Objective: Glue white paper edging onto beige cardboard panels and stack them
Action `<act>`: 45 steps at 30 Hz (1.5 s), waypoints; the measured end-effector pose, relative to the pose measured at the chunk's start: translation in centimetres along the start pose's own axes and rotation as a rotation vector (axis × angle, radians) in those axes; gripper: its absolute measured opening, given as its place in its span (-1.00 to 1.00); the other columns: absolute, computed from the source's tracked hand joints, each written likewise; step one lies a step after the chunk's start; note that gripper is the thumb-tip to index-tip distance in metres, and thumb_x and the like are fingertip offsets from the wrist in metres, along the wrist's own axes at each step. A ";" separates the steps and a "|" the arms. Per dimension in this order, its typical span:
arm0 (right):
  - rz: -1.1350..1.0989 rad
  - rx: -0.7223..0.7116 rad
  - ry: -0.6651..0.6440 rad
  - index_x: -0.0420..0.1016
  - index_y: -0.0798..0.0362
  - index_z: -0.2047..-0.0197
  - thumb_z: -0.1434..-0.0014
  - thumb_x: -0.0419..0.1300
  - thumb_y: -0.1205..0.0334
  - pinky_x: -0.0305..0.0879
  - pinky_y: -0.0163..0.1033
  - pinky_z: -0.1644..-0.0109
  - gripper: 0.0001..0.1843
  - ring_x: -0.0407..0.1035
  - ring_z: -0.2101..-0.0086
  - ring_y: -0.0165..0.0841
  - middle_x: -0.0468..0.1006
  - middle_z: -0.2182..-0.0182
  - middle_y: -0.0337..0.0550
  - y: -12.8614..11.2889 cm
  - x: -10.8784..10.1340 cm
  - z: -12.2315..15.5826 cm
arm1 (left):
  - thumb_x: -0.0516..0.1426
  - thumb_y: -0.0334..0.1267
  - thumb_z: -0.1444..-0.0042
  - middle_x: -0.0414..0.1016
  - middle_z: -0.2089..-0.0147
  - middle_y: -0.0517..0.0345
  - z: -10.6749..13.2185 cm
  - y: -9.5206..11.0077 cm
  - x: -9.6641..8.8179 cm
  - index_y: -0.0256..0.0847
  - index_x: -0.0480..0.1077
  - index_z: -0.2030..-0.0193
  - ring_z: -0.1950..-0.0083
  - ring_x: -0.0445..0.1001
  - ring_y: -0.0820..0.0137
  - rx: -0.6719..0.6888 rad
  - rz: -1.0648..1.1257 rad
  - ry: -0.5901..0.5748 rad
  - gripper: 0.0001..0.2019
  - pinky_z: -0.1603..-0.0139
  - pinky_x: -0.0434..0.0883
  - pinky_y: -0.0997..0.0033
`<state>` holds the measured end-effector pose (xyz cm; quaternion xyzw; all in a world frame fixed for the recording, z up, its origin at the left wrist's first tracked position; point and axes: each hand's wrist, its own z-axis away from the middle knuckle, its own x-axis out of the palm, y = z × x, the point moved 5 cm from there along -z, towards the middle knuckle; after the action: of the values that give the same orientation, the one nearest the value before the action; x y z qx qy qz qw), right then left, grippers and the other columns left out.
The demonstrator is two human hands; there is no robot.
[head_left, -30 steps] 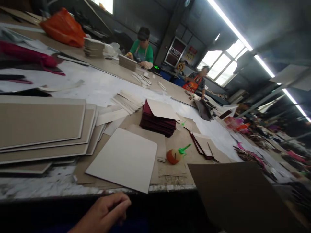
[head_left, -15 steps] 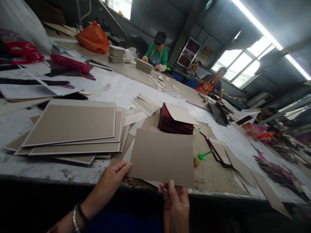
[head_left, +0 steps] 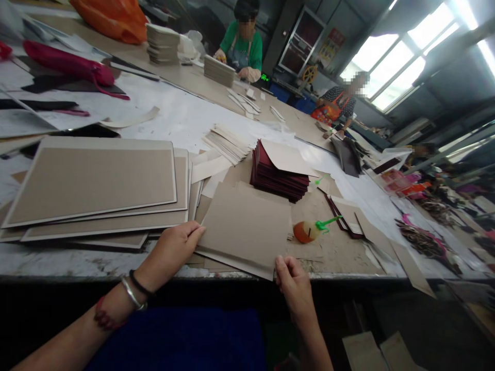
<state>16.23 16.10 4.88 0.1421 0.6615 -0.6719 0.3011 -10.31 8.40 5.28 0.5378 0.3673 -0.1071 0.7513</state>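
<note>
A flat grey-brown cardboard sheet lies tilted between my two hands over the table's front edge. My left hand pinches its left edge, thumb on top. At the lower right corner, my right hand grips the sheet between thumb and curled fingers. To the left is a fanned pile of larger cardboard panels with pale borders. Behind the sheet stands a stack of dark red pieces, topped by a loose beige card. A bottle with orange contents and a green nozzle rests right of the sheet.
Pale strips lie behind the panels. Dark red-edged pieces and a bundle of dark strips are at right. A magenta pouch and orange bag lie back left. Co-workers sit across the table.
The sheet has gone from raised toward me to lower and farther over the table. My right hand has shifted to its lower right corner. The view has tipped downward, and the bottle's body is now uncovered.
</note>
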 end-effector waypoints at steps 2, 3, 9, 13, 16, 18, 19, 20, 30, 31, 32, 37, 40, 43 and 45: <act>0.189 -0.047 0.005 0.09 -0.01 0.61 -0.11 -0.01 -0.13 0.05 -0.33 0.48 -0.56 0.10 0.59 -0.44 0.15 0.68 -0.37 0.1 0.0 0.0 | -0.12 -0.16 -0.12 0.44 0.44 0.09 -0.1 0.1 0.2 -0.19 0.30 0.47 0.32 0.41 0.32 0.009 -0.132 0.018 -0.72 0.30 0.22 0.42; 0.266 -0.063 0.010 0.08 -0.01 0.61 -0.12 -0.03 -0.12 0.04 -0.32 0.47 -0.57 0.10 0.57 -0.43 0.16 0.67 -0.36 0.1 0.1 0.0 | -0.12 -0.18 -0.14 0.45 0.40 0.06 -0.2 0.0 0.5 -0.19 0.31 0.44 0.30 0.42 0.31 0.007 -0.190 0.024 -0.73 0.30 0.21 0.42; 0.488 -0.088 -0.019 0.09 -0.02 0.59 -0.16 -0.09 -0.06 0.02 -0.32 0.45 -0.61 0.16 0.56 -0.39 0.21 0.66 -0.32 0.5 0.7 0.2 | -0.16 -0.16 -0.21 0.49 0.34 0.02 0.1 -0.2 1.4 -0.19 0.34 0.30 0.29 0.46 0.26 0.003 -0.407 0.048 -0.69 0.35 0.21 0.41; 0.526 -0.092 -0.070 0.09 -0.02 0.58 -0.17 -0.11 -0.05 -0.01 -0.32 0.47 -0.61 0.15 0.57 -0.40 0.22 0.66 -0.32 1.0 0.9 0.3 | -0.16 -0.16 -0.21 0.50 0.33 0.04 0.2 -0.3 1.4 -0.19 0.34 0.28 0.28 0.48 0.28 0.003 -0.455 0.049 -0.70 0.34 0.22 0.43; 0.554 -0.085 -0.087 0.08 -0.02 0.58 -0.18 -0.11 -0.05 -0.01 -0.32 0.47 -0.61 0.15 0.57 -0.40 0.22 0.66 -0.33 1.4 1.0 0.2 | -0.14 -0.17 -0.21 0.51 0.31 0.05 0.3 -0.4 1.5 -0.19 0.34 0.27 0.27 0.48 0.29 -0.004 -0.469 0.046 -0.72 0.33 0.23 0.43; 0.564 -0.085 -0.093 0.07 -0.03 0.58 -0.18 -0.10 -0.04 -0.01 -0.32 0.47 -0.61 0.18 0.57 -0.39 0.23 0.66 -0.32 1.5 1.0 0.1 | -0.13 -0.18 -0.21 0.51 0.32 0.05 0.4 -0.5 1.6 -0.19 0.34 0.26 0.27 0.49 0.29 -0.012 -0.476 0.046 -0.73 0.33 0.23 0.44; 0.572 -0.084 -0.095 0.07 -0.03 0.58 -0.18 -0.10 -0.04 -0.01 -0.32 0.47 -0.62 0.19 0.57 -0.39 0.24 0.66 -0.32 1.6 1.1 0.1 | -0.12 -0.18 -0.21 0.51 0.33 0.06 0.5 -0.5 1.6 -0.19 0.33 0.25 0.27 0.49 0.29 -0.019 -0.480 0.048 -0.75 0.33 0.23 0.44; 0.580 -0.082 -0.096 0.08 -0.03 0.58 -0.18 -0.10 -0.04 0.00 -0.31 0.46 -0.62 0.20 0.57 -0.38 0.25 0.65 -0.32 1.7 1.1 0.1 | -0.11 -0.18 -0.21 0.51 0.34 0.07 0.5 -0.6 1.6 -0.19 0.32 0.25 0.29 0.49 0.30 -0.027 -0.483 0.051 -0.76 0.34 0.23 0.45; 0.606 -0.132 -0.086 0.14 -0.04 0.55 -0.20 -0.13 -0.01 0.03 -0.28 0.44 -0.65 0.24 0.55 -0.34 0.35 0.59 -0.24 1.6 1.4 0.1 | -0.05 -0.21 -0.20 0.51 0.36 0.13 0.6 -0.9 1.6 -0.18 0.28 0.27 0.28 0.50 0.34 -0.052 -0.466 0.066 -0.85 0.35 0.25 0.49; 0.604 -0.131 -0.083 0.15 -0.03 0.55 -0.19 -0.13 0.00 0.03 -0.29 0.44 -0.65 0.24 0.55 -0.35 0.36 0.59 -0.24 1.5 1.4 0.1 | -0.05 -0.21 -0.20 0.51 0.36 0.14 0.6 -0.9 1.6 -0.17 0.28 0.27 0.28 0.50 0.35 -0.051 -0.466 0.065 -0.86 0.35 0.25 0.49; 0.600 -0.127 -0.082 0.15 -0.03 0.55 -0.19 -0.12 0.01 0.02 -0.29 0.45 -0.65 0.23 0.55 -0.36 0.36 0.59 -0.24 1.5 1.3 0.1 | -0.05 -0.21 -0.20 0.50 0.37 0.14 0.6 -0.9 1.6 -0.17 0.28 0.28 0.29 0.50 0.35 -0.051 -0.468 0.065 -0.85 0.36 0.24 0.49; 0.559 -0.097 -0.094 0.14 -0.01 0.56 -0.18 -0.09 0.04 0.01 -0.33 0.46 -0.66 0.21 0.57 -0.40 0.31 0.62 -0.28 1.4 1.1 0.1 | -0.08 -0.17 -0.19 0.47 0.41 0.16 0.7 -1.1 1.6 -0.16 0.27 0.26 0.34 0.48 0.32 -0.049 -0.486 0.061 -0.82 0.37 0.22 0.46; 0.528 -0.070 -0.095 0.14 -0.01 0.56 -0.18 -0.08 0.04 0.01 -0.34 0.46 -0.66 0.20 0.56 -0.40 0.26 0.64 -0.31 1.5 1.0 0.0 | -0.08 -0.15 -0.18 0.46 0.40 0.14 0.6 -1.1 1.7 -0.16 0.27 0.26 0.35 0.47 0.31 -0.042 -0.495 0.063 -0.82 0.38 0.22 0.45; 0.510 -0.062 -0.087 0.14 -0.01 0.57 -0.18 -0.08 0.04 -0.02 -0.34 0.47 -0.66 0.17 0.57 -0.41 0.24 0.66 -0.31 1.5 1.0 0.0 | -0.08 -0.14 -0.16 0.45 0.41 0.14 0.6 -1.0 1.7 -0.16 0.27 0.27 0.37 0.45 0.30 -0.035 -0.487 0.080 -0.81 0.39 0.21 0.44; 0.503 -0.067 -0.078 0.15 0.00 0.57 -0.17 -0.08 0.05 -0.02 -0.34 0.46 -0.67 0.17 0.57 -0.41 0.23 0.66 -0.31 1.4 0.9 0.0 | -0.09 -0.13 -0.15 0.45 0.42 0.14 0.6 -0.9 1.7 -0.15 0.27 0.28 0.38 0.45 0.29 -0.036 -0.465 0.089 -0.80 0.39 0.21 0.43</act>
<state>16.37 15.94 3.17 0.2662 0.6152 -0.5585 0.4887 -9.37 7.93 3.59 0.4295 0.5159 -0.2468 0.6989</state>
